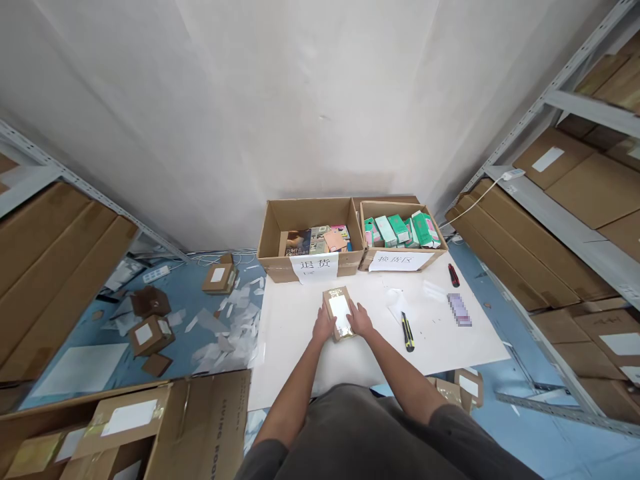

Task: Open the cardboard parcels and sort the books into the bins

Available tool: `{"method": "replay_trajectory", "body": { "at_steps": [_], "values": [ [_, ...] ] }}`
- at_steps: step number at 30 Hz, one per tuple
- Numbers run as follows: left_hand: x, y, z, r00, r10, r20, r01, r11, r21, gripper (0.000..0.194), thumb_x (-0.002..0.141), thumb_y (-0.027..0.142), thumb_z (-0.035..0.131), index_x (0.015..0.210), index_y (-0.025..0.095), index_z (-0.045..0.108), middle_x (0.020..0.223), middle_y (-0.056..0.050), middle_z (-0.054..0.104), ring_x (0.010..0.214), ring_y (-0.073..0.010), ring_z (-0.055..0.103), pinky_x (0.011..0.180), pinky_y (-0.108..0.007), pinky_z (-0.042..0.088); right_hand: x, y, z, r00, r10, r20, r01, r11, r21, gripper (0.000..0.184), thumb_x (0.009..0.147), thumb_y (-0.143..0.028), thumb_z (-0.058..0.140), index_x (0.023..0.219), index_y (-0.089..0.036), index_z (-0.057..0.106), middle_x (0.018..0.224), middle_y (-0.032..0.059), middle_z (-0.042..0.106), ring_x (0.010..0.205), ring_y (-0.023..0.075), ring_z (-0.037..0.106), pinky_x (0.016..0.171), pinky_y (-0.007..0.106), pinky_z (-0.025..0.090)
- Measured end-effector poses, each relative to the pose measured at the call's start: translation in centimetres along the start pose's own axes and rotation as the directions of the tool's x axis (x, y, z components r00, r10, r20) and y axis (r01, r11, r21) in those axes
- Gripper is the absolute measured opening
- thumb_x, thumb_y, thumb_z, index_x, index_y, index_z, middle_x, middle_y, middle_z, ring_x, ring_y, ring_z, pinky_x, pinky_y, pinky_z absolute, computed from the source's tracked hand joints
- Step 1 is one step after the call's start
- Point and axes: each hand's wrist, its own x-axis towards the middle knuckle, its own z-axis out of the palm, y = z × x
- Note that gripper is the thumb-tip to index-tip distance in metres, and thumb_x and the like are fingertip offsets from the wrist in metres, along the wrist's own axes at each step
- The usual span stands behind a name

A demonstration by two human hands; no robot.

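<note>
A small brown cardboard parcel (341, 312) with a white label on top is at the white table's near middle. My left hand (324, 325) grips its left side. On the opposite side, my right hand (361, 321) holds it, so the parcel sits between both hands. Some of the fingers are hidden against its edges. To the right of my right hand lies a yellow-and-black utility knife (407, 332), beside a scrap of clear plastic (397, 303).
Behind the parcel stand an open carton (280, 267) with books and packets, and another carton (367, 259) with green-and-pink boxes. A red utility knife (453, 275) lies at the right of the table (290, 353). A large carton (210, 427) stands at left; shelves flank both sides.
</note>
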Motion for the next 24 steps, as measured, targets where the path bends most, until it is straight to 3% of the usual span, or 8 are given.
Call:
{"method": "replay_trajectory", "body": {
  "at_steps": [3, 6, 8, 11, 14, 19, 24],
  "values": [
    [0.5, -0.5, -1.7, 0.999, 0.048, 0.025, -0.052, 0.984, 0.173, 0.104, 0.079, 0.045, 0.076, 0.163, 0.020, 0.020, 0.172, -0.017, 0.016, 0.155, -0.0374, 0.026, 0.120, -0.046, 0.031, -1.7, 1.6, -0.6, 0.995, -0.060, -0.075, 0.057, 0.997, -0.051, 0.067, 0.099, -0.034, 0.053, 0.163, -0.026, 0.034, 0.166, 0.0119, 0.033, 0.152, 0.0338, 0.028, 0.119, 0.047, 0.031],
    [1.6, -0.1, -4.1, 0.962, 0.148, 0.231, -0.228, 0.901, 0.370, 0.132, 0.058, 0.048, 0.090, 0.164, 0.024, 0.016, 0.174, -0.013, 0.005, 0.157, -0.0403, 0.018, 0.122, -0.045, 0.028, -3.4, 3.6, -3.1, 0.995, -0.044, -0.088, 0.035, 0.994, -0.099, 0.067, 0.099, -0.035, 0.052, 0.163, -0.028, 0.032, 0.169, 0.0079, 0.029, 0.153, 0.0316, 0.024, 0.120, 0.045, 0.030],
    [2.5, 0.3, -5.1, 0.935, 0.084, 0.344, -0.253, 0.837, 0.485, 0.143, 0.051, 0.052, 0.093, 0.165, 0.026, 0.010, 0.175, -0.013, 0.004, 0.158, -0.0421, 0.013, 0.124, -0.047, 0.025, -4.5, 5.9, -5.2, 0.996, 0.023, -0.083, -0.033, 0.991, -0.133, 0.067, 0.100, -0.036, 0.050, 0.164, -0.028, 0.031, 0.170, 0.0078, 0.027, 0.154, 0.0303, 0.024, 0.121, 0.044, 0.029],
    [3.2, 0.7, -5.6, 0.940, -0.013, 0.340, -0.208, 0.768, 0.605, 0.139, 0.059, 0.061, 0.086, 0.166, 0.029, 0.003, 0.175, -0.010, -0.003, 0.157, -0.0433, 0.015, 0.120, -0.048, 0.032, -6.3, 10.8, -8.1, 0.981, 0.161, -0.108, -0.177, 0.971, -0.163, 0.065, 0.101, -0.034, 0.048, 0.163, -0.024, 0.032, 0.169, 0.0111, 0.029, 0.153, 0.0296, 0.025, 0.121, 0.042, 0.027],
    [3.1, 1.1, -5.2, 0.949, -0.052, 0.310, -0.186, 0.702, 0.688, 0.136, 0.063, 0.064, 0.081, 0.166, 0.029, 0.000, 0.175, -0.009, -0.007, 0.157, -0.0441, 0.015, 0.116, -0.050, 0.039, -7.9, 16.2, -9.7, 0.934, 0.336, -0.122, -0.351, 0.927, -0.132, 0.062, 0.101, -0.031, 0.049, 0.161, -0.022, 0.036, 0.165, 0.0130, 0.035, 0.149, 0.0299, 0.032, 0.117, 0.039, 0.032],
    [3.0, 2.3, -4.2, 0.954, -0.076, 0.291, -0.179, 0.636, 0.751, 0.139, 0.062, 0.061, 0.083, 0.165, 0.027, -0.003, 0.175, -0.010, -0.007, 0.157, -0.0411, 0.016, 0.115, -0.048, 0.042, -8.0, 21.9, -8.9, 0.860, 0.510, 0.020, -0.508, 0.859, -0.059, 0.054, 0.101, -0.033, 0.050, 0.153, -0.021, 0.045, 0.149, 0.0148, 0.052, 0.134, 0.0272, 0.051, 0.104, 0.033, 0.042],
    [3.2, 2.1, -4.2, 0.950, -0.115, 0.291, -0.156, 0.633, 0.758, 0.137, 0.066, 0.054, 0.082, 0.165, 0.027, -0.009, 0.174, -0.009, -0.013, 0.156, -0.0391, 0.022, 0.115, -0.045, 0.042, -5.4, 22.8, -6.1, 0.809, 0.584, 0.068, -0.585, 0.811, -0.016, 0.059, 0.095, -0.028, 0.060, 0.151, -0.018, 0.044, 0.141, 0.0177, 0.055, 0.123, 0.0248, 0.059, 0.093, 0.029, 0.046]
  ]
}}
